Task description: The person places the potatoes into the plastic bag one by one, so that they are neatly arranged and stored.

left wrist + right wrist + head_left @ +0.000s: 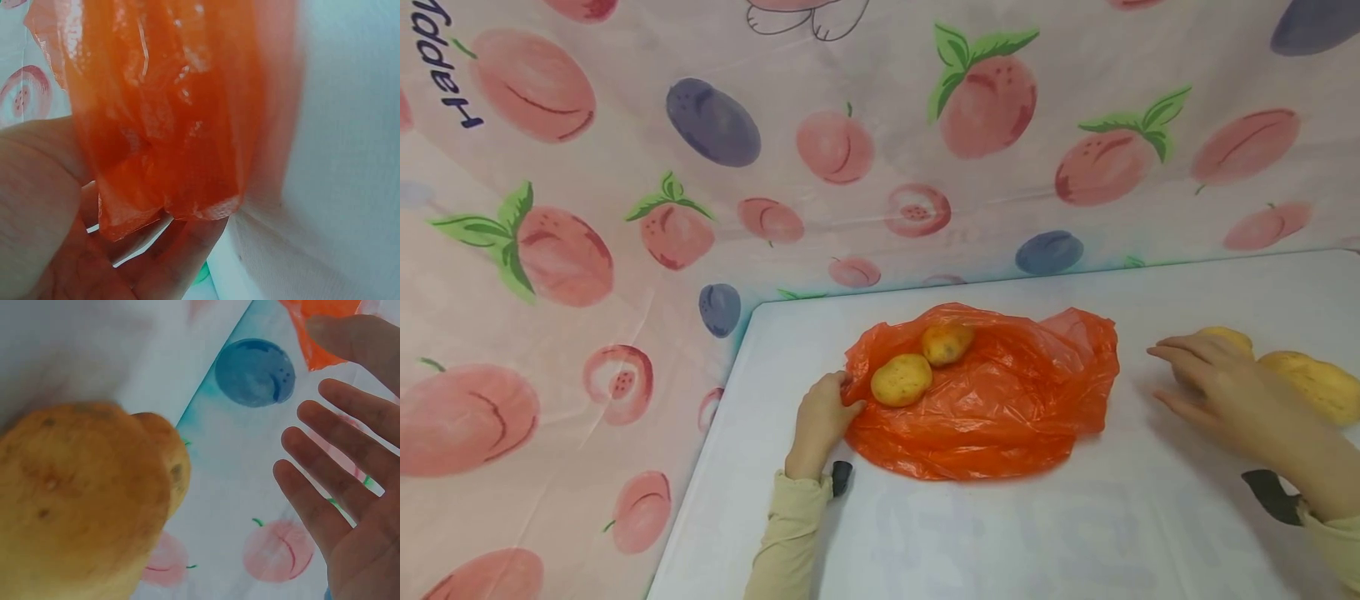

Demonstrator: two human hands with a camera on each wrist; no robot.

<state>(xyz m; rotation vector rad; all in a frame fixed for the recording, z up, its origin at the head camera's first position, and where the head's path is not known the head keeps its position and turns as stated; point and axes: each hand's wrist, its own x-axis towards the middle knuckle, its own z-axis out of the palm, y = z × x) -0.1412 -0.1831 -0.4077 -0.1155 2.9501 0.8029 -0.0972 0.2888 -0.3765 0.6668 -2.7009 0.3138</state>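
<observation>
A crumpled orange plastic bag [1000, 408] lies on the white table, with two potatoes, a nearer one [901, 381] and a farther one [947, 343], at its left part. My left hand [822, 422] holds the bag's left edge; in the left wrist view the thumb and fingers lie on either side of the orange film [169, 125]. To the right of the bag, my right hand [1232, 387] has its fingers extended and holds nothing. Beside it are a large potato [1318, 385] and a smaller one [1225, 337], partly hidden by the hand. The right wrist view shows the large potato [75, 500] apart from the fingers.
The white table [940, 542] reaches a cloth backdrop [880, 83] printed with fruit, which rises behind it and on the left. Dark straps [842, 477] show at both wrists, next to light sleeves [790, 533].
</observation>
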